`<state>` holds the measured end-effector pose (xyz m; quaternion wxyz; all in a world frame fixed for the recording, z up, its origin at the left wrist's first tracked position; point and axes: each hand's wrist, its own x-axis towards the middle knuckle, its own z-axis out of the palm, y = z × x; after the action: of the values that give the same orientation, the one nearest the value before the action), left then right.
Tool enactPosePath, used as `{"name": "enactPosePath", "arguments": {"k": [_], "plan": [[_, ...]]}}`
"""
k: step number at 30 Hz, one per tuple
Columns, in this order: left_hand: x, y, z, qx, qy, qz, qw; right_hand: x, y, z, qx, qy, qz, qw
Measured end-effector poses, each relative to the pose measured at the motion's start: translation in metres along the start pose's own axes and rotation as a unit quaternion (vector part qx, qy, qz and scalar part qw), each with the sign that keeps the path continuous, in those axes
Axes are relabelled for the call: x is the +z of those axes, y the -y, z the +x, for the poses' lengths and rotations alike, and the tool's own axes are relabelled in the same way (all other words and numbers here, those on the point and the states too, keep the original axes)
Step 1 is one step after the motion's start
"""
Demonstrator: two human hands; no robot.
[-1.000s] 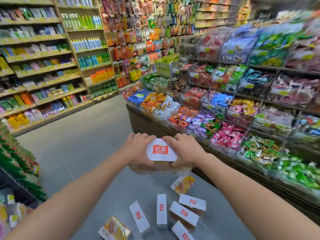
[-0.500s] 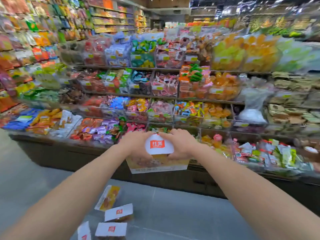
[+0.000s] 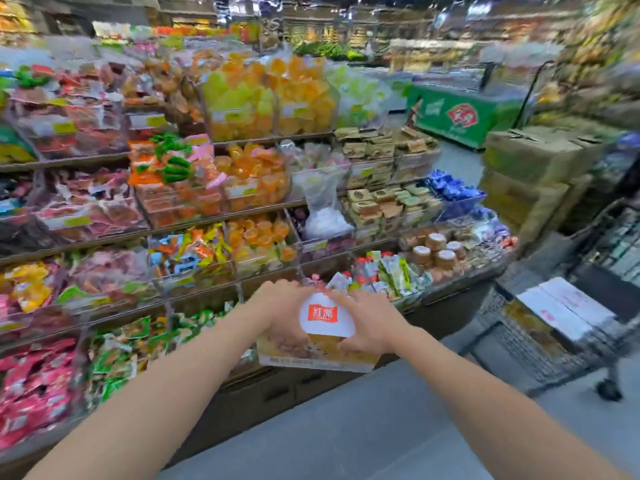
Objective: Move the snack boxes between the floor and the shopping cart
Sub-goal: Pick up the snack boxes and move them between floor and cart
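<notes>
A: Item, location?
B: Snack box (image 3: pixel 322 344): I'm holding it up, left of the shopping cart (image 3: pixel 519 344), which is just coming into view. The floor boxes are gone from sight, so loading is probably nearing.
A: Grip, lie?
B: Left hand (image 3: pixel 284 317) and right hand (image 3: pixel 369 323) are clasping its ends; long axis is running crosswise, logo upward.

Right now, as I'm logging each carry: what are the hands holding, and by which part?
A snack box, held by both hands: the left hand grips its left end, the right hand its right end.

White-topped snack box (image 3: pixel 323 315) held aloft, left of shopping cart (image 3: pixel 526 344).
</notes>
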<state>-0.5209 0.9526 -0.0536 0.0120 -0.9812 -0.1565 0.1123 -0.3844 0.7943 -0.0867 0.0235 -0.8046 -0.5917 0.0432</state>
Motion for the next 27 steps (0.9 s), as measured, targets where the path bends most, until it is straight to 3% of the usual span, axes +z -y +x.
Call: {"name": "enactPosePath", "arguments": {"k": [10,27], "plan": [[-0.038,-0.111,0.201,0.22,-0.015,0.036,0.975,-0.003,-0.167,-0.038,0.197,-0.034,0.001,0.98],[-0.09,-0.371,0.488,0.397,-0.035,0.045,0.916,0.004,-0.498,-0.112,0.388,-0.067,0.038,0.919]]}}
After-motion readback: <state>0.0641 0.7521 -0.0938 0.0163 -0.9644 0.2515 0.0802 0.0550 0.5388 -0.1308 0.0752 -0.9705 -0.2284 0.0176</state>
